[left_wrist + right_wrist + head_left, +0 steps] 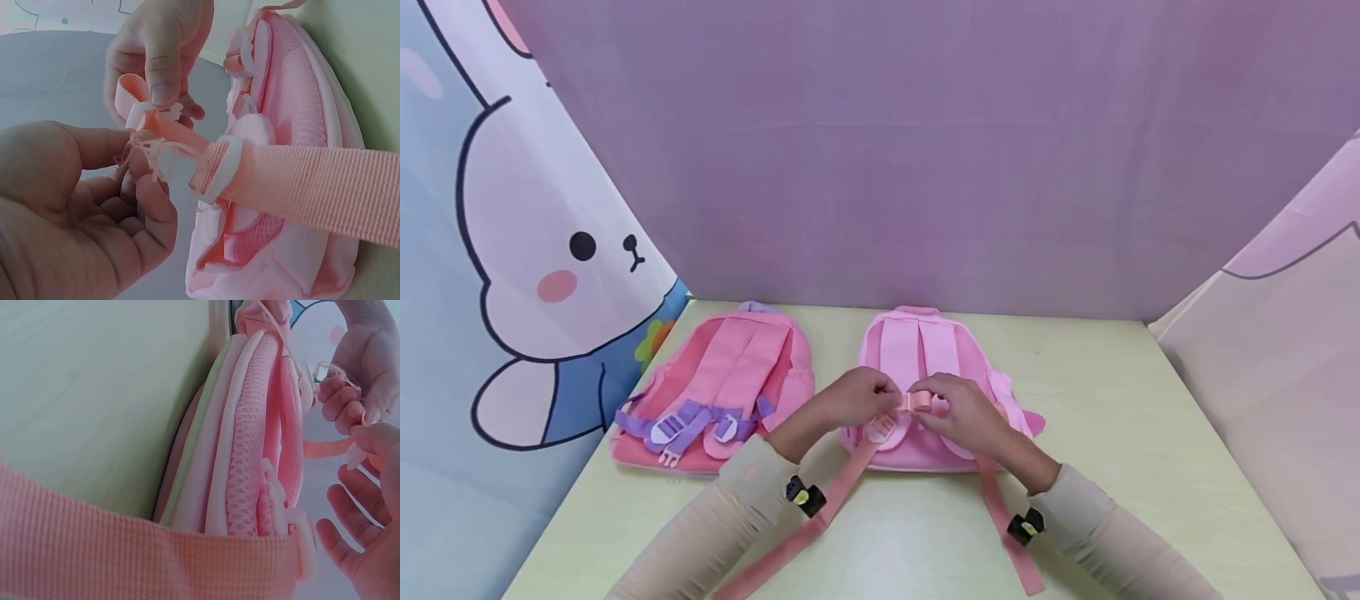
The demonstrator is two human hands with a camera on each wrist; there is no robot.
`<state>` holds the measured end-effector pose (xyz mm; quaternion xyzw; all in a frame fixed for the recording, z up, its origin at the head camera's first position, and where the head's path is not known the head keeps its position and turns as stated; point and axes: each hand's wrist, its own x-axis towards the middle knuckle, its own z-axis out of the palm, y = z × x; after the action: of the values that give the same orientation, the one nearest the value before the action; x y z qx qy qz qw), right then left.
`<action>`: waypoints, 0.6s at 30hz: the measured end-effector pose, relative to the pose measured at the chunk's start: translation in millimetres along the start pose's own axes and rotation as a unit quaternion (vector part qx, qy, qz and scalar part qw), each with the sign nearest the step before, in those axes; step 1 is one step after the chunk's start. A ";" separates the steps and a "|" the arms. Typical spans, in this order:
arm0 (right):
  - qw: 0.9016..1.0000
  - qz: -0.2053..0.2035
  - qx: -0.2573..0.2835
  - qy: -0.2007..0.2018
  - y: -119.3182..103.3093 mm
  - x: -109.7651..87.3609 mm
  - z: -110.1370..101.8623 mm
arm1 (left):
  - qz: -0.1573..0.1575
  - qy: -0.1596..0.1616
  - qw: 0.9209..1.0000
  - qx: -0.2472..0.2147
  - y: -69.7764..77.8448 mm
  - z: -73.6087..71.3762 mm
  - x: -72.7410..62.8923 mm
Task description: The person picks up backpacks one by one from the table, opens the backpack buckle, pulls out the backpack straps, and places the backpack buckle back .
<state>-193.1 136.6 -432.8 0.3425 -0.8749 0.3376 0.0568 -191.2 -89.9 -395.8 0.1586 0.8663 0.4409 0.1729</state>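
A pink backpack [917, 458] lies with its shoulder straps [898, 346] facing up. Above its lower part, both hands hold a short peach webbing strap [178, 132]. My left hand [859, 396] pinches the strap close to frayed, loose threads [159, 150]. Opposite it, my right hand [962, 412] pinches a small white plastic buckle [136, 114] between thumb and fingers, and a loop of webbing [130, 87] stands out of the buckle. Beside the left hand, a white strap adjuster [225, 169] carries a wide peach strap [312, 187].
A second pink backpack [722, 350] with purple straps and a white clip [668, 457] lies to the left. Long strap tails [842, 492] run across the table [1150, 467] toward the front. A purple cloth wall [925, 167] stands behind, with printed panels at both sides.
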 end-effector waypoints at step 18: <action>1.000 0.003 -0.008 0.014 -2.2 3.5 -3.9 | -0.031 0.009 0.999 0.000 7.7 5.7 3.3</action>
<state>-194.8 135.9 -427.4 0.3345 -0.8777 0.3358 0.0712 -190.7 -80.1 -393.2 0.1284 0.8724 0.4364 0.1788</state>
